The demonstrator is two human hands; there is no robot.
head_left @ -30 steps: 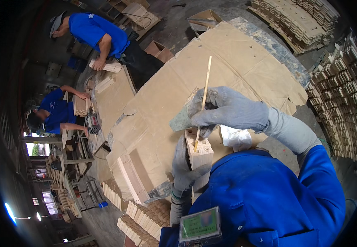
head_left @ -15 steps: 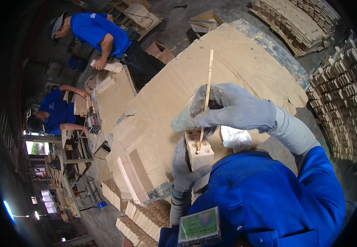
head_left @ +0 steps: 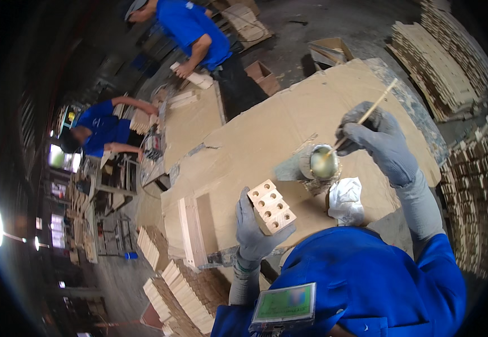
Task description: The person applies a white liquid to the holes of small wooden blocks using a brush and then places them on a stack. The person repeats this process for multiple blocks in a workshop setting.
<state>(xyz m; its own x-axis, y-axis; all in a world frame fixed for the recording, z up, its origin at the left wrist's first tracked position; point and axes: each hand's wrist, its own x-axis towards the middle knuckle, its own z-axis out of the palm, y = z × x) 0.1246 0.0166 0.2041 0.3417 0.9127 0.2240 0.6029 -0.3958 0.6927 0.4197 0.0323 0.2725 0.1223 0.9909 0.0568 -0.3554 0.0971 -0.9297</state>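
In a grey glove, my left hand (head_left: 251,231) grips a bundle of pale wooden pieces (head_left: 263,201), their ends facing up with several round drilled holes in rows. My gloved right hand (head_left: 380,143) pinches a thin wooden stick (head_left: 380,99). The stick's lower tip reaches into the mouth of a round can (head_left: 311,164), which holds a cloudy, yellowish-green content. Around the can, the covering is smeared and crusted. A crumpled white cloth (head_left: 347,203) lies between the can and my body.
Brown sheeting covers the worktable (head_left: 255,140). A long wooden piece with end holes (head_left: 190,230) lies at its near left edge. Stacked wood stands on the left (head_left: 185,292) and right (head_left: 474,196). Two co-workers in blue handle wood at another bench (head_left: 190,126) on the far left.
My right hand has moved the stick right, away from the holes and into the can, which it earlier mostly covered. The wooden bundle stays in my left hand. The whole view has shifted.
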